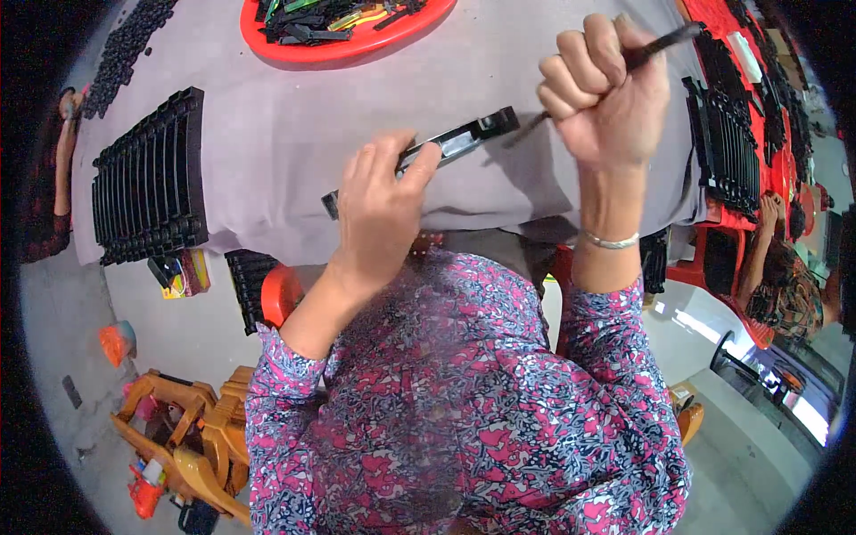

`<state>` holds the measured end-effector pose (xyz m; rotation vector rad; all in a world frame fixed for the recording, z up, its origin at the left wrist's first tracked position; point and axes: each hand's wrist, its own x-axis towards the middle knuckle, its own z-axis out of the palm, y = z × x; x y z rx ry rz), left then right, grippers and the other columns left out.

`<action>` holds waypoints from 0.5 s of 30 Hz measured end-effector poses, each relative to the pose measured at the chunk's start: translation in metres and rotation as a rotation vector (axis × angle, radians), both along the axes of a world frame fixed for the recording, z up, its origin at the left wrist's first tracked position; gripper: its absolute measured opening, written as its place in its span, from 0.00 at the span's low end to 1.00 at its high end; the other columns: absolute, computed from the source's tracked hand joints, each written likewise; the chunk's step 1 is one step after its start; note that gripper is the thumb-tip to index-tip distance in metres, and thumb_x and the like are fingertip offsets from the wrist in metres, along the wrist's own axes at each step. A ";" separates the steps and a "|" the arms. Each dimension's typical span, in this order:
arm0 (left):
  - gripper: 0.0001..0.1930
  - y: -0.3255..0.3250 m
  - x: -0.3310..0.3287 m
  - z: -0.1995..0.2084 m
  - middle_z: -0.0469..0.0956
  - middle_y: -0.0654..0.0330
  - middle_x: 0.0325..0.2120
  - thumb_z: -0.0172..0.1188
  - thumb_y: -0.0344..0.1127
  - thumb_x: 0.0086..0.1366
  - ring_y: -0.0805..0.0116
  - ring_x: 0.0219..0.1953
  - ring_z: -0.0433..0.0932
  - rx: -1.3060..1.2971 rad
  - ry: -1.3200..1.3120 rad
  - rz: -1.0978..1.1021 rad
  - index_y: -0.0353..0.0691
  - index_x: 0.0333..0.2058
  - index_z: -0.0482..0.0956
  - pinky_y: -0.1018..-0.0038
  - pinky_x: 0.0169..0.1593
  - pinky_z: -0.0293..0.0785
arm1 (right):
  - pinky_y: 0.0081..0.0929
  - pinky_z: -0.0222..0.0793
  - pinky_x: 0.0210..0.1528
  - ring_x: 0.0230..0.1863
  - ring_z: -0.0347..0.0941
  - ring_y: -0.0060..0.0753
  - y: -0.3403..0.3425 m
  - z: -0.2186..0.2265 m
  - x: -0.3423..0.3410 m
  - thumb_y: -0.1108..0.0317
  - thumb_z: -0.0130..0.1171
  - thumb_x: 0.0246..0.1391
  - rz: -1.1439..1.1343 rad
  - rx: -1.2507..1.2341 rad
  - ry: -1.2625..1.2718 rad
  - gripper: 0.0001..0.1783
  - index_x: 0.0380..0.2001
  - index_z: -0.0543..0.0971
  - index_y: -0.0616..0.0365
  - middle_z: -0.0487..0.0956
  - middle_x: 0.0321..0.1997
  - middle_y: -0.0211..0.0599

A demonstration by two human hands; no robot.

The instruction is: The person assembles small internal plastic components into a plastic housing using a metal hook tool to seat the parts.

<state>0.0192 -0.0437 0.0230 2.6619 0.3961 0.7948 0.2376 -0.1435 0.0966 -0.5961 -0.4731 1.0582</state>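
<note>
My left hand [382, 201] is closed around a long, narrow black part [495, 123] with a shiny, pale strip along its middle. The part lies slantwise over the grey cloth, its far end pointing up to the right. Raised to the right of it, my right hand [606, 98] makes a fist round a dark stick-like tool [667, 43]. The tool's thicker end sticks out at the upper right, while a thin, blurred end reaches down toward the black part. I cannot tell whether the two touch. The fingers cover the tool's middle.
A red tray [357, 55] of black and coloured strips stands at the far side of the grey-clothed table [294, 116]. Black parts lie stacked at the left [147, 178] and in another stack at the right [727, 138]. Small black pieces [125, 53] are heaped far left. People sit at both sides.
</note>
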 end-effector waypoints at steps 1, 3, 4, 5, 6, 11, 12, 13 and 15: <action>0.18 -0.001 -0.001 0.005 0.76 0.55 0.42 0.66 0.26 0.51 0.55 0.43 0.77 -0.048 -0.021 0.013 0.42 0.43 0.79 0.63 0.45 0.72 | 0.21 0.37 0.16 0.16 0.44 0.17 -0.003 0.006 0.001 0.51 0.43 0.64 -0.004 -0.113 -0.095 0.25 0.14 0.59 0.49 0.54 0.13 0.20; 0.21 0.000 -0.005 0.015 0.75 0.54 0.44 0.68 0.26 0.49 0.53 0.45 0.76 -0.095 -0.041 0.032 0.41 0.45 0.78 0.62 0.47 0.72 | 0.25 0.48 0.17 0.15 0.53 0.23 -0.001 0.008 -0.007 0.56 0.46 0.62 -0.179 -0.381 -0.671 0.20 0.18 0.65 0.53 0.59 0.13 0.27; 0.24 0.002 -0.008 0.021 0.75 0.53 0.44 0.70 0.26 0.48 0.52 0.46 0.75 -0.068 -0.029 0.046 0.40 0.47 0.76 0.61 0.48 0.71 | 0.28 0.59 0.17 0.15 0.63 0.28 0.000 0.009 -0.009 0.61 0.50 0.59 -0.361 -0.645 -1.248 0.16 0.22 0.71 0.58 0.64 0.13 0.33; 0.28 0.004 -0.012 0.026 0.75 0.52 0.45 0.71 0.27 0.46 0.51 0.48 0.74 -0.040 -0.016 0.062 0.38 0.49 0.74 0.59 0.50 0.70 | 0.34 0.70 0.25 0.23 0.76 0.36 -0.004 0.005 -0.005 0.70 0.53 0.54 -0.290 -0.655 -1.442 0.06 0.30 0.77 0.60 0.73 0.18 0.43; 0.28 0.006 -0.017 0.029 0.75 0.52 0.45 0.71 0.27 0.46 0.51 0.48 0.74 -0.039 -0.014 0.064 0.38 0.49 0.74 0.59 0.50 0.70 | 0.34 0.70 0.25 0.23 0.76 0.36 -0.004 -0.006 0.000 0.70 0.53 0.54 -0.288 -0.652 -1.441 0.06 0.30 0.77 0.60 0.73 0.18 0.43; 0.27 0.026 -0.041 0.025 0.74 0.55 0.41 0.71 0.25 0.43 0.53 0.44 0.73 -0.099 0.158 0.138 0.38 0.46 0.76 0.59 0.47 0.66 | 0.47 0.70 0.29 0.29 0.77 0.53 -0.005 -0.031 -0.002 0.67 0.52 0.56 -0.196 -0.550 -2.156 0.09 0.32 0.78 0.59 0.77 0.24 0.49; 0.25 0.028 -0.044 0.024 0.73 0.54 0.40 0.70 0.25 0.44 0.52 0.43 0.72 -0.150 0.189 0.108 0.38 0.45 0.77 0.59 0.46 0.66 | 0.46 0.70 0.29 0.28 0.77 0.54 -0.007 -0.035 -0.003 0.67 0.51 0.57 -0.082 -0.579 -2.126 0.09 0.33 0.78 0.59 0.76 0.25 0.49; 0.21 0.030 -0.044 0.025 0.73 0.53 0.39 0.68 0.25 0.47 0.52 0.42 0.72 -0.173 0.164 0.097 0.38 0.44 0.79 0.59 0.45 0.66 | 0.46 0.70 0.29 0.29 0.76 0.54 -0.010 -0.040 -0.004 0.66 0.51 0.57 -0.029 -0.571 -2.136 0.10 0.35 0.78 0.59 0.76 0.26 0.50; 0.21 0.041 -0.041 0.025 0.73 0.53 0.39 0.67 0.26 0.48 0.52 0.42 0.72 -0.167 0.177 0.071 0.38 0.44 0.79 0.59 0.45 0.67 | 0.47 0.70 0.30 0.29 0.76 0.55 -0.019 -0.044 -0.009 0.65 0.51 0.57 -0.012 -0.556 -2.093 0.11 0.35 0.79 0.60 0.75 0.26 0.51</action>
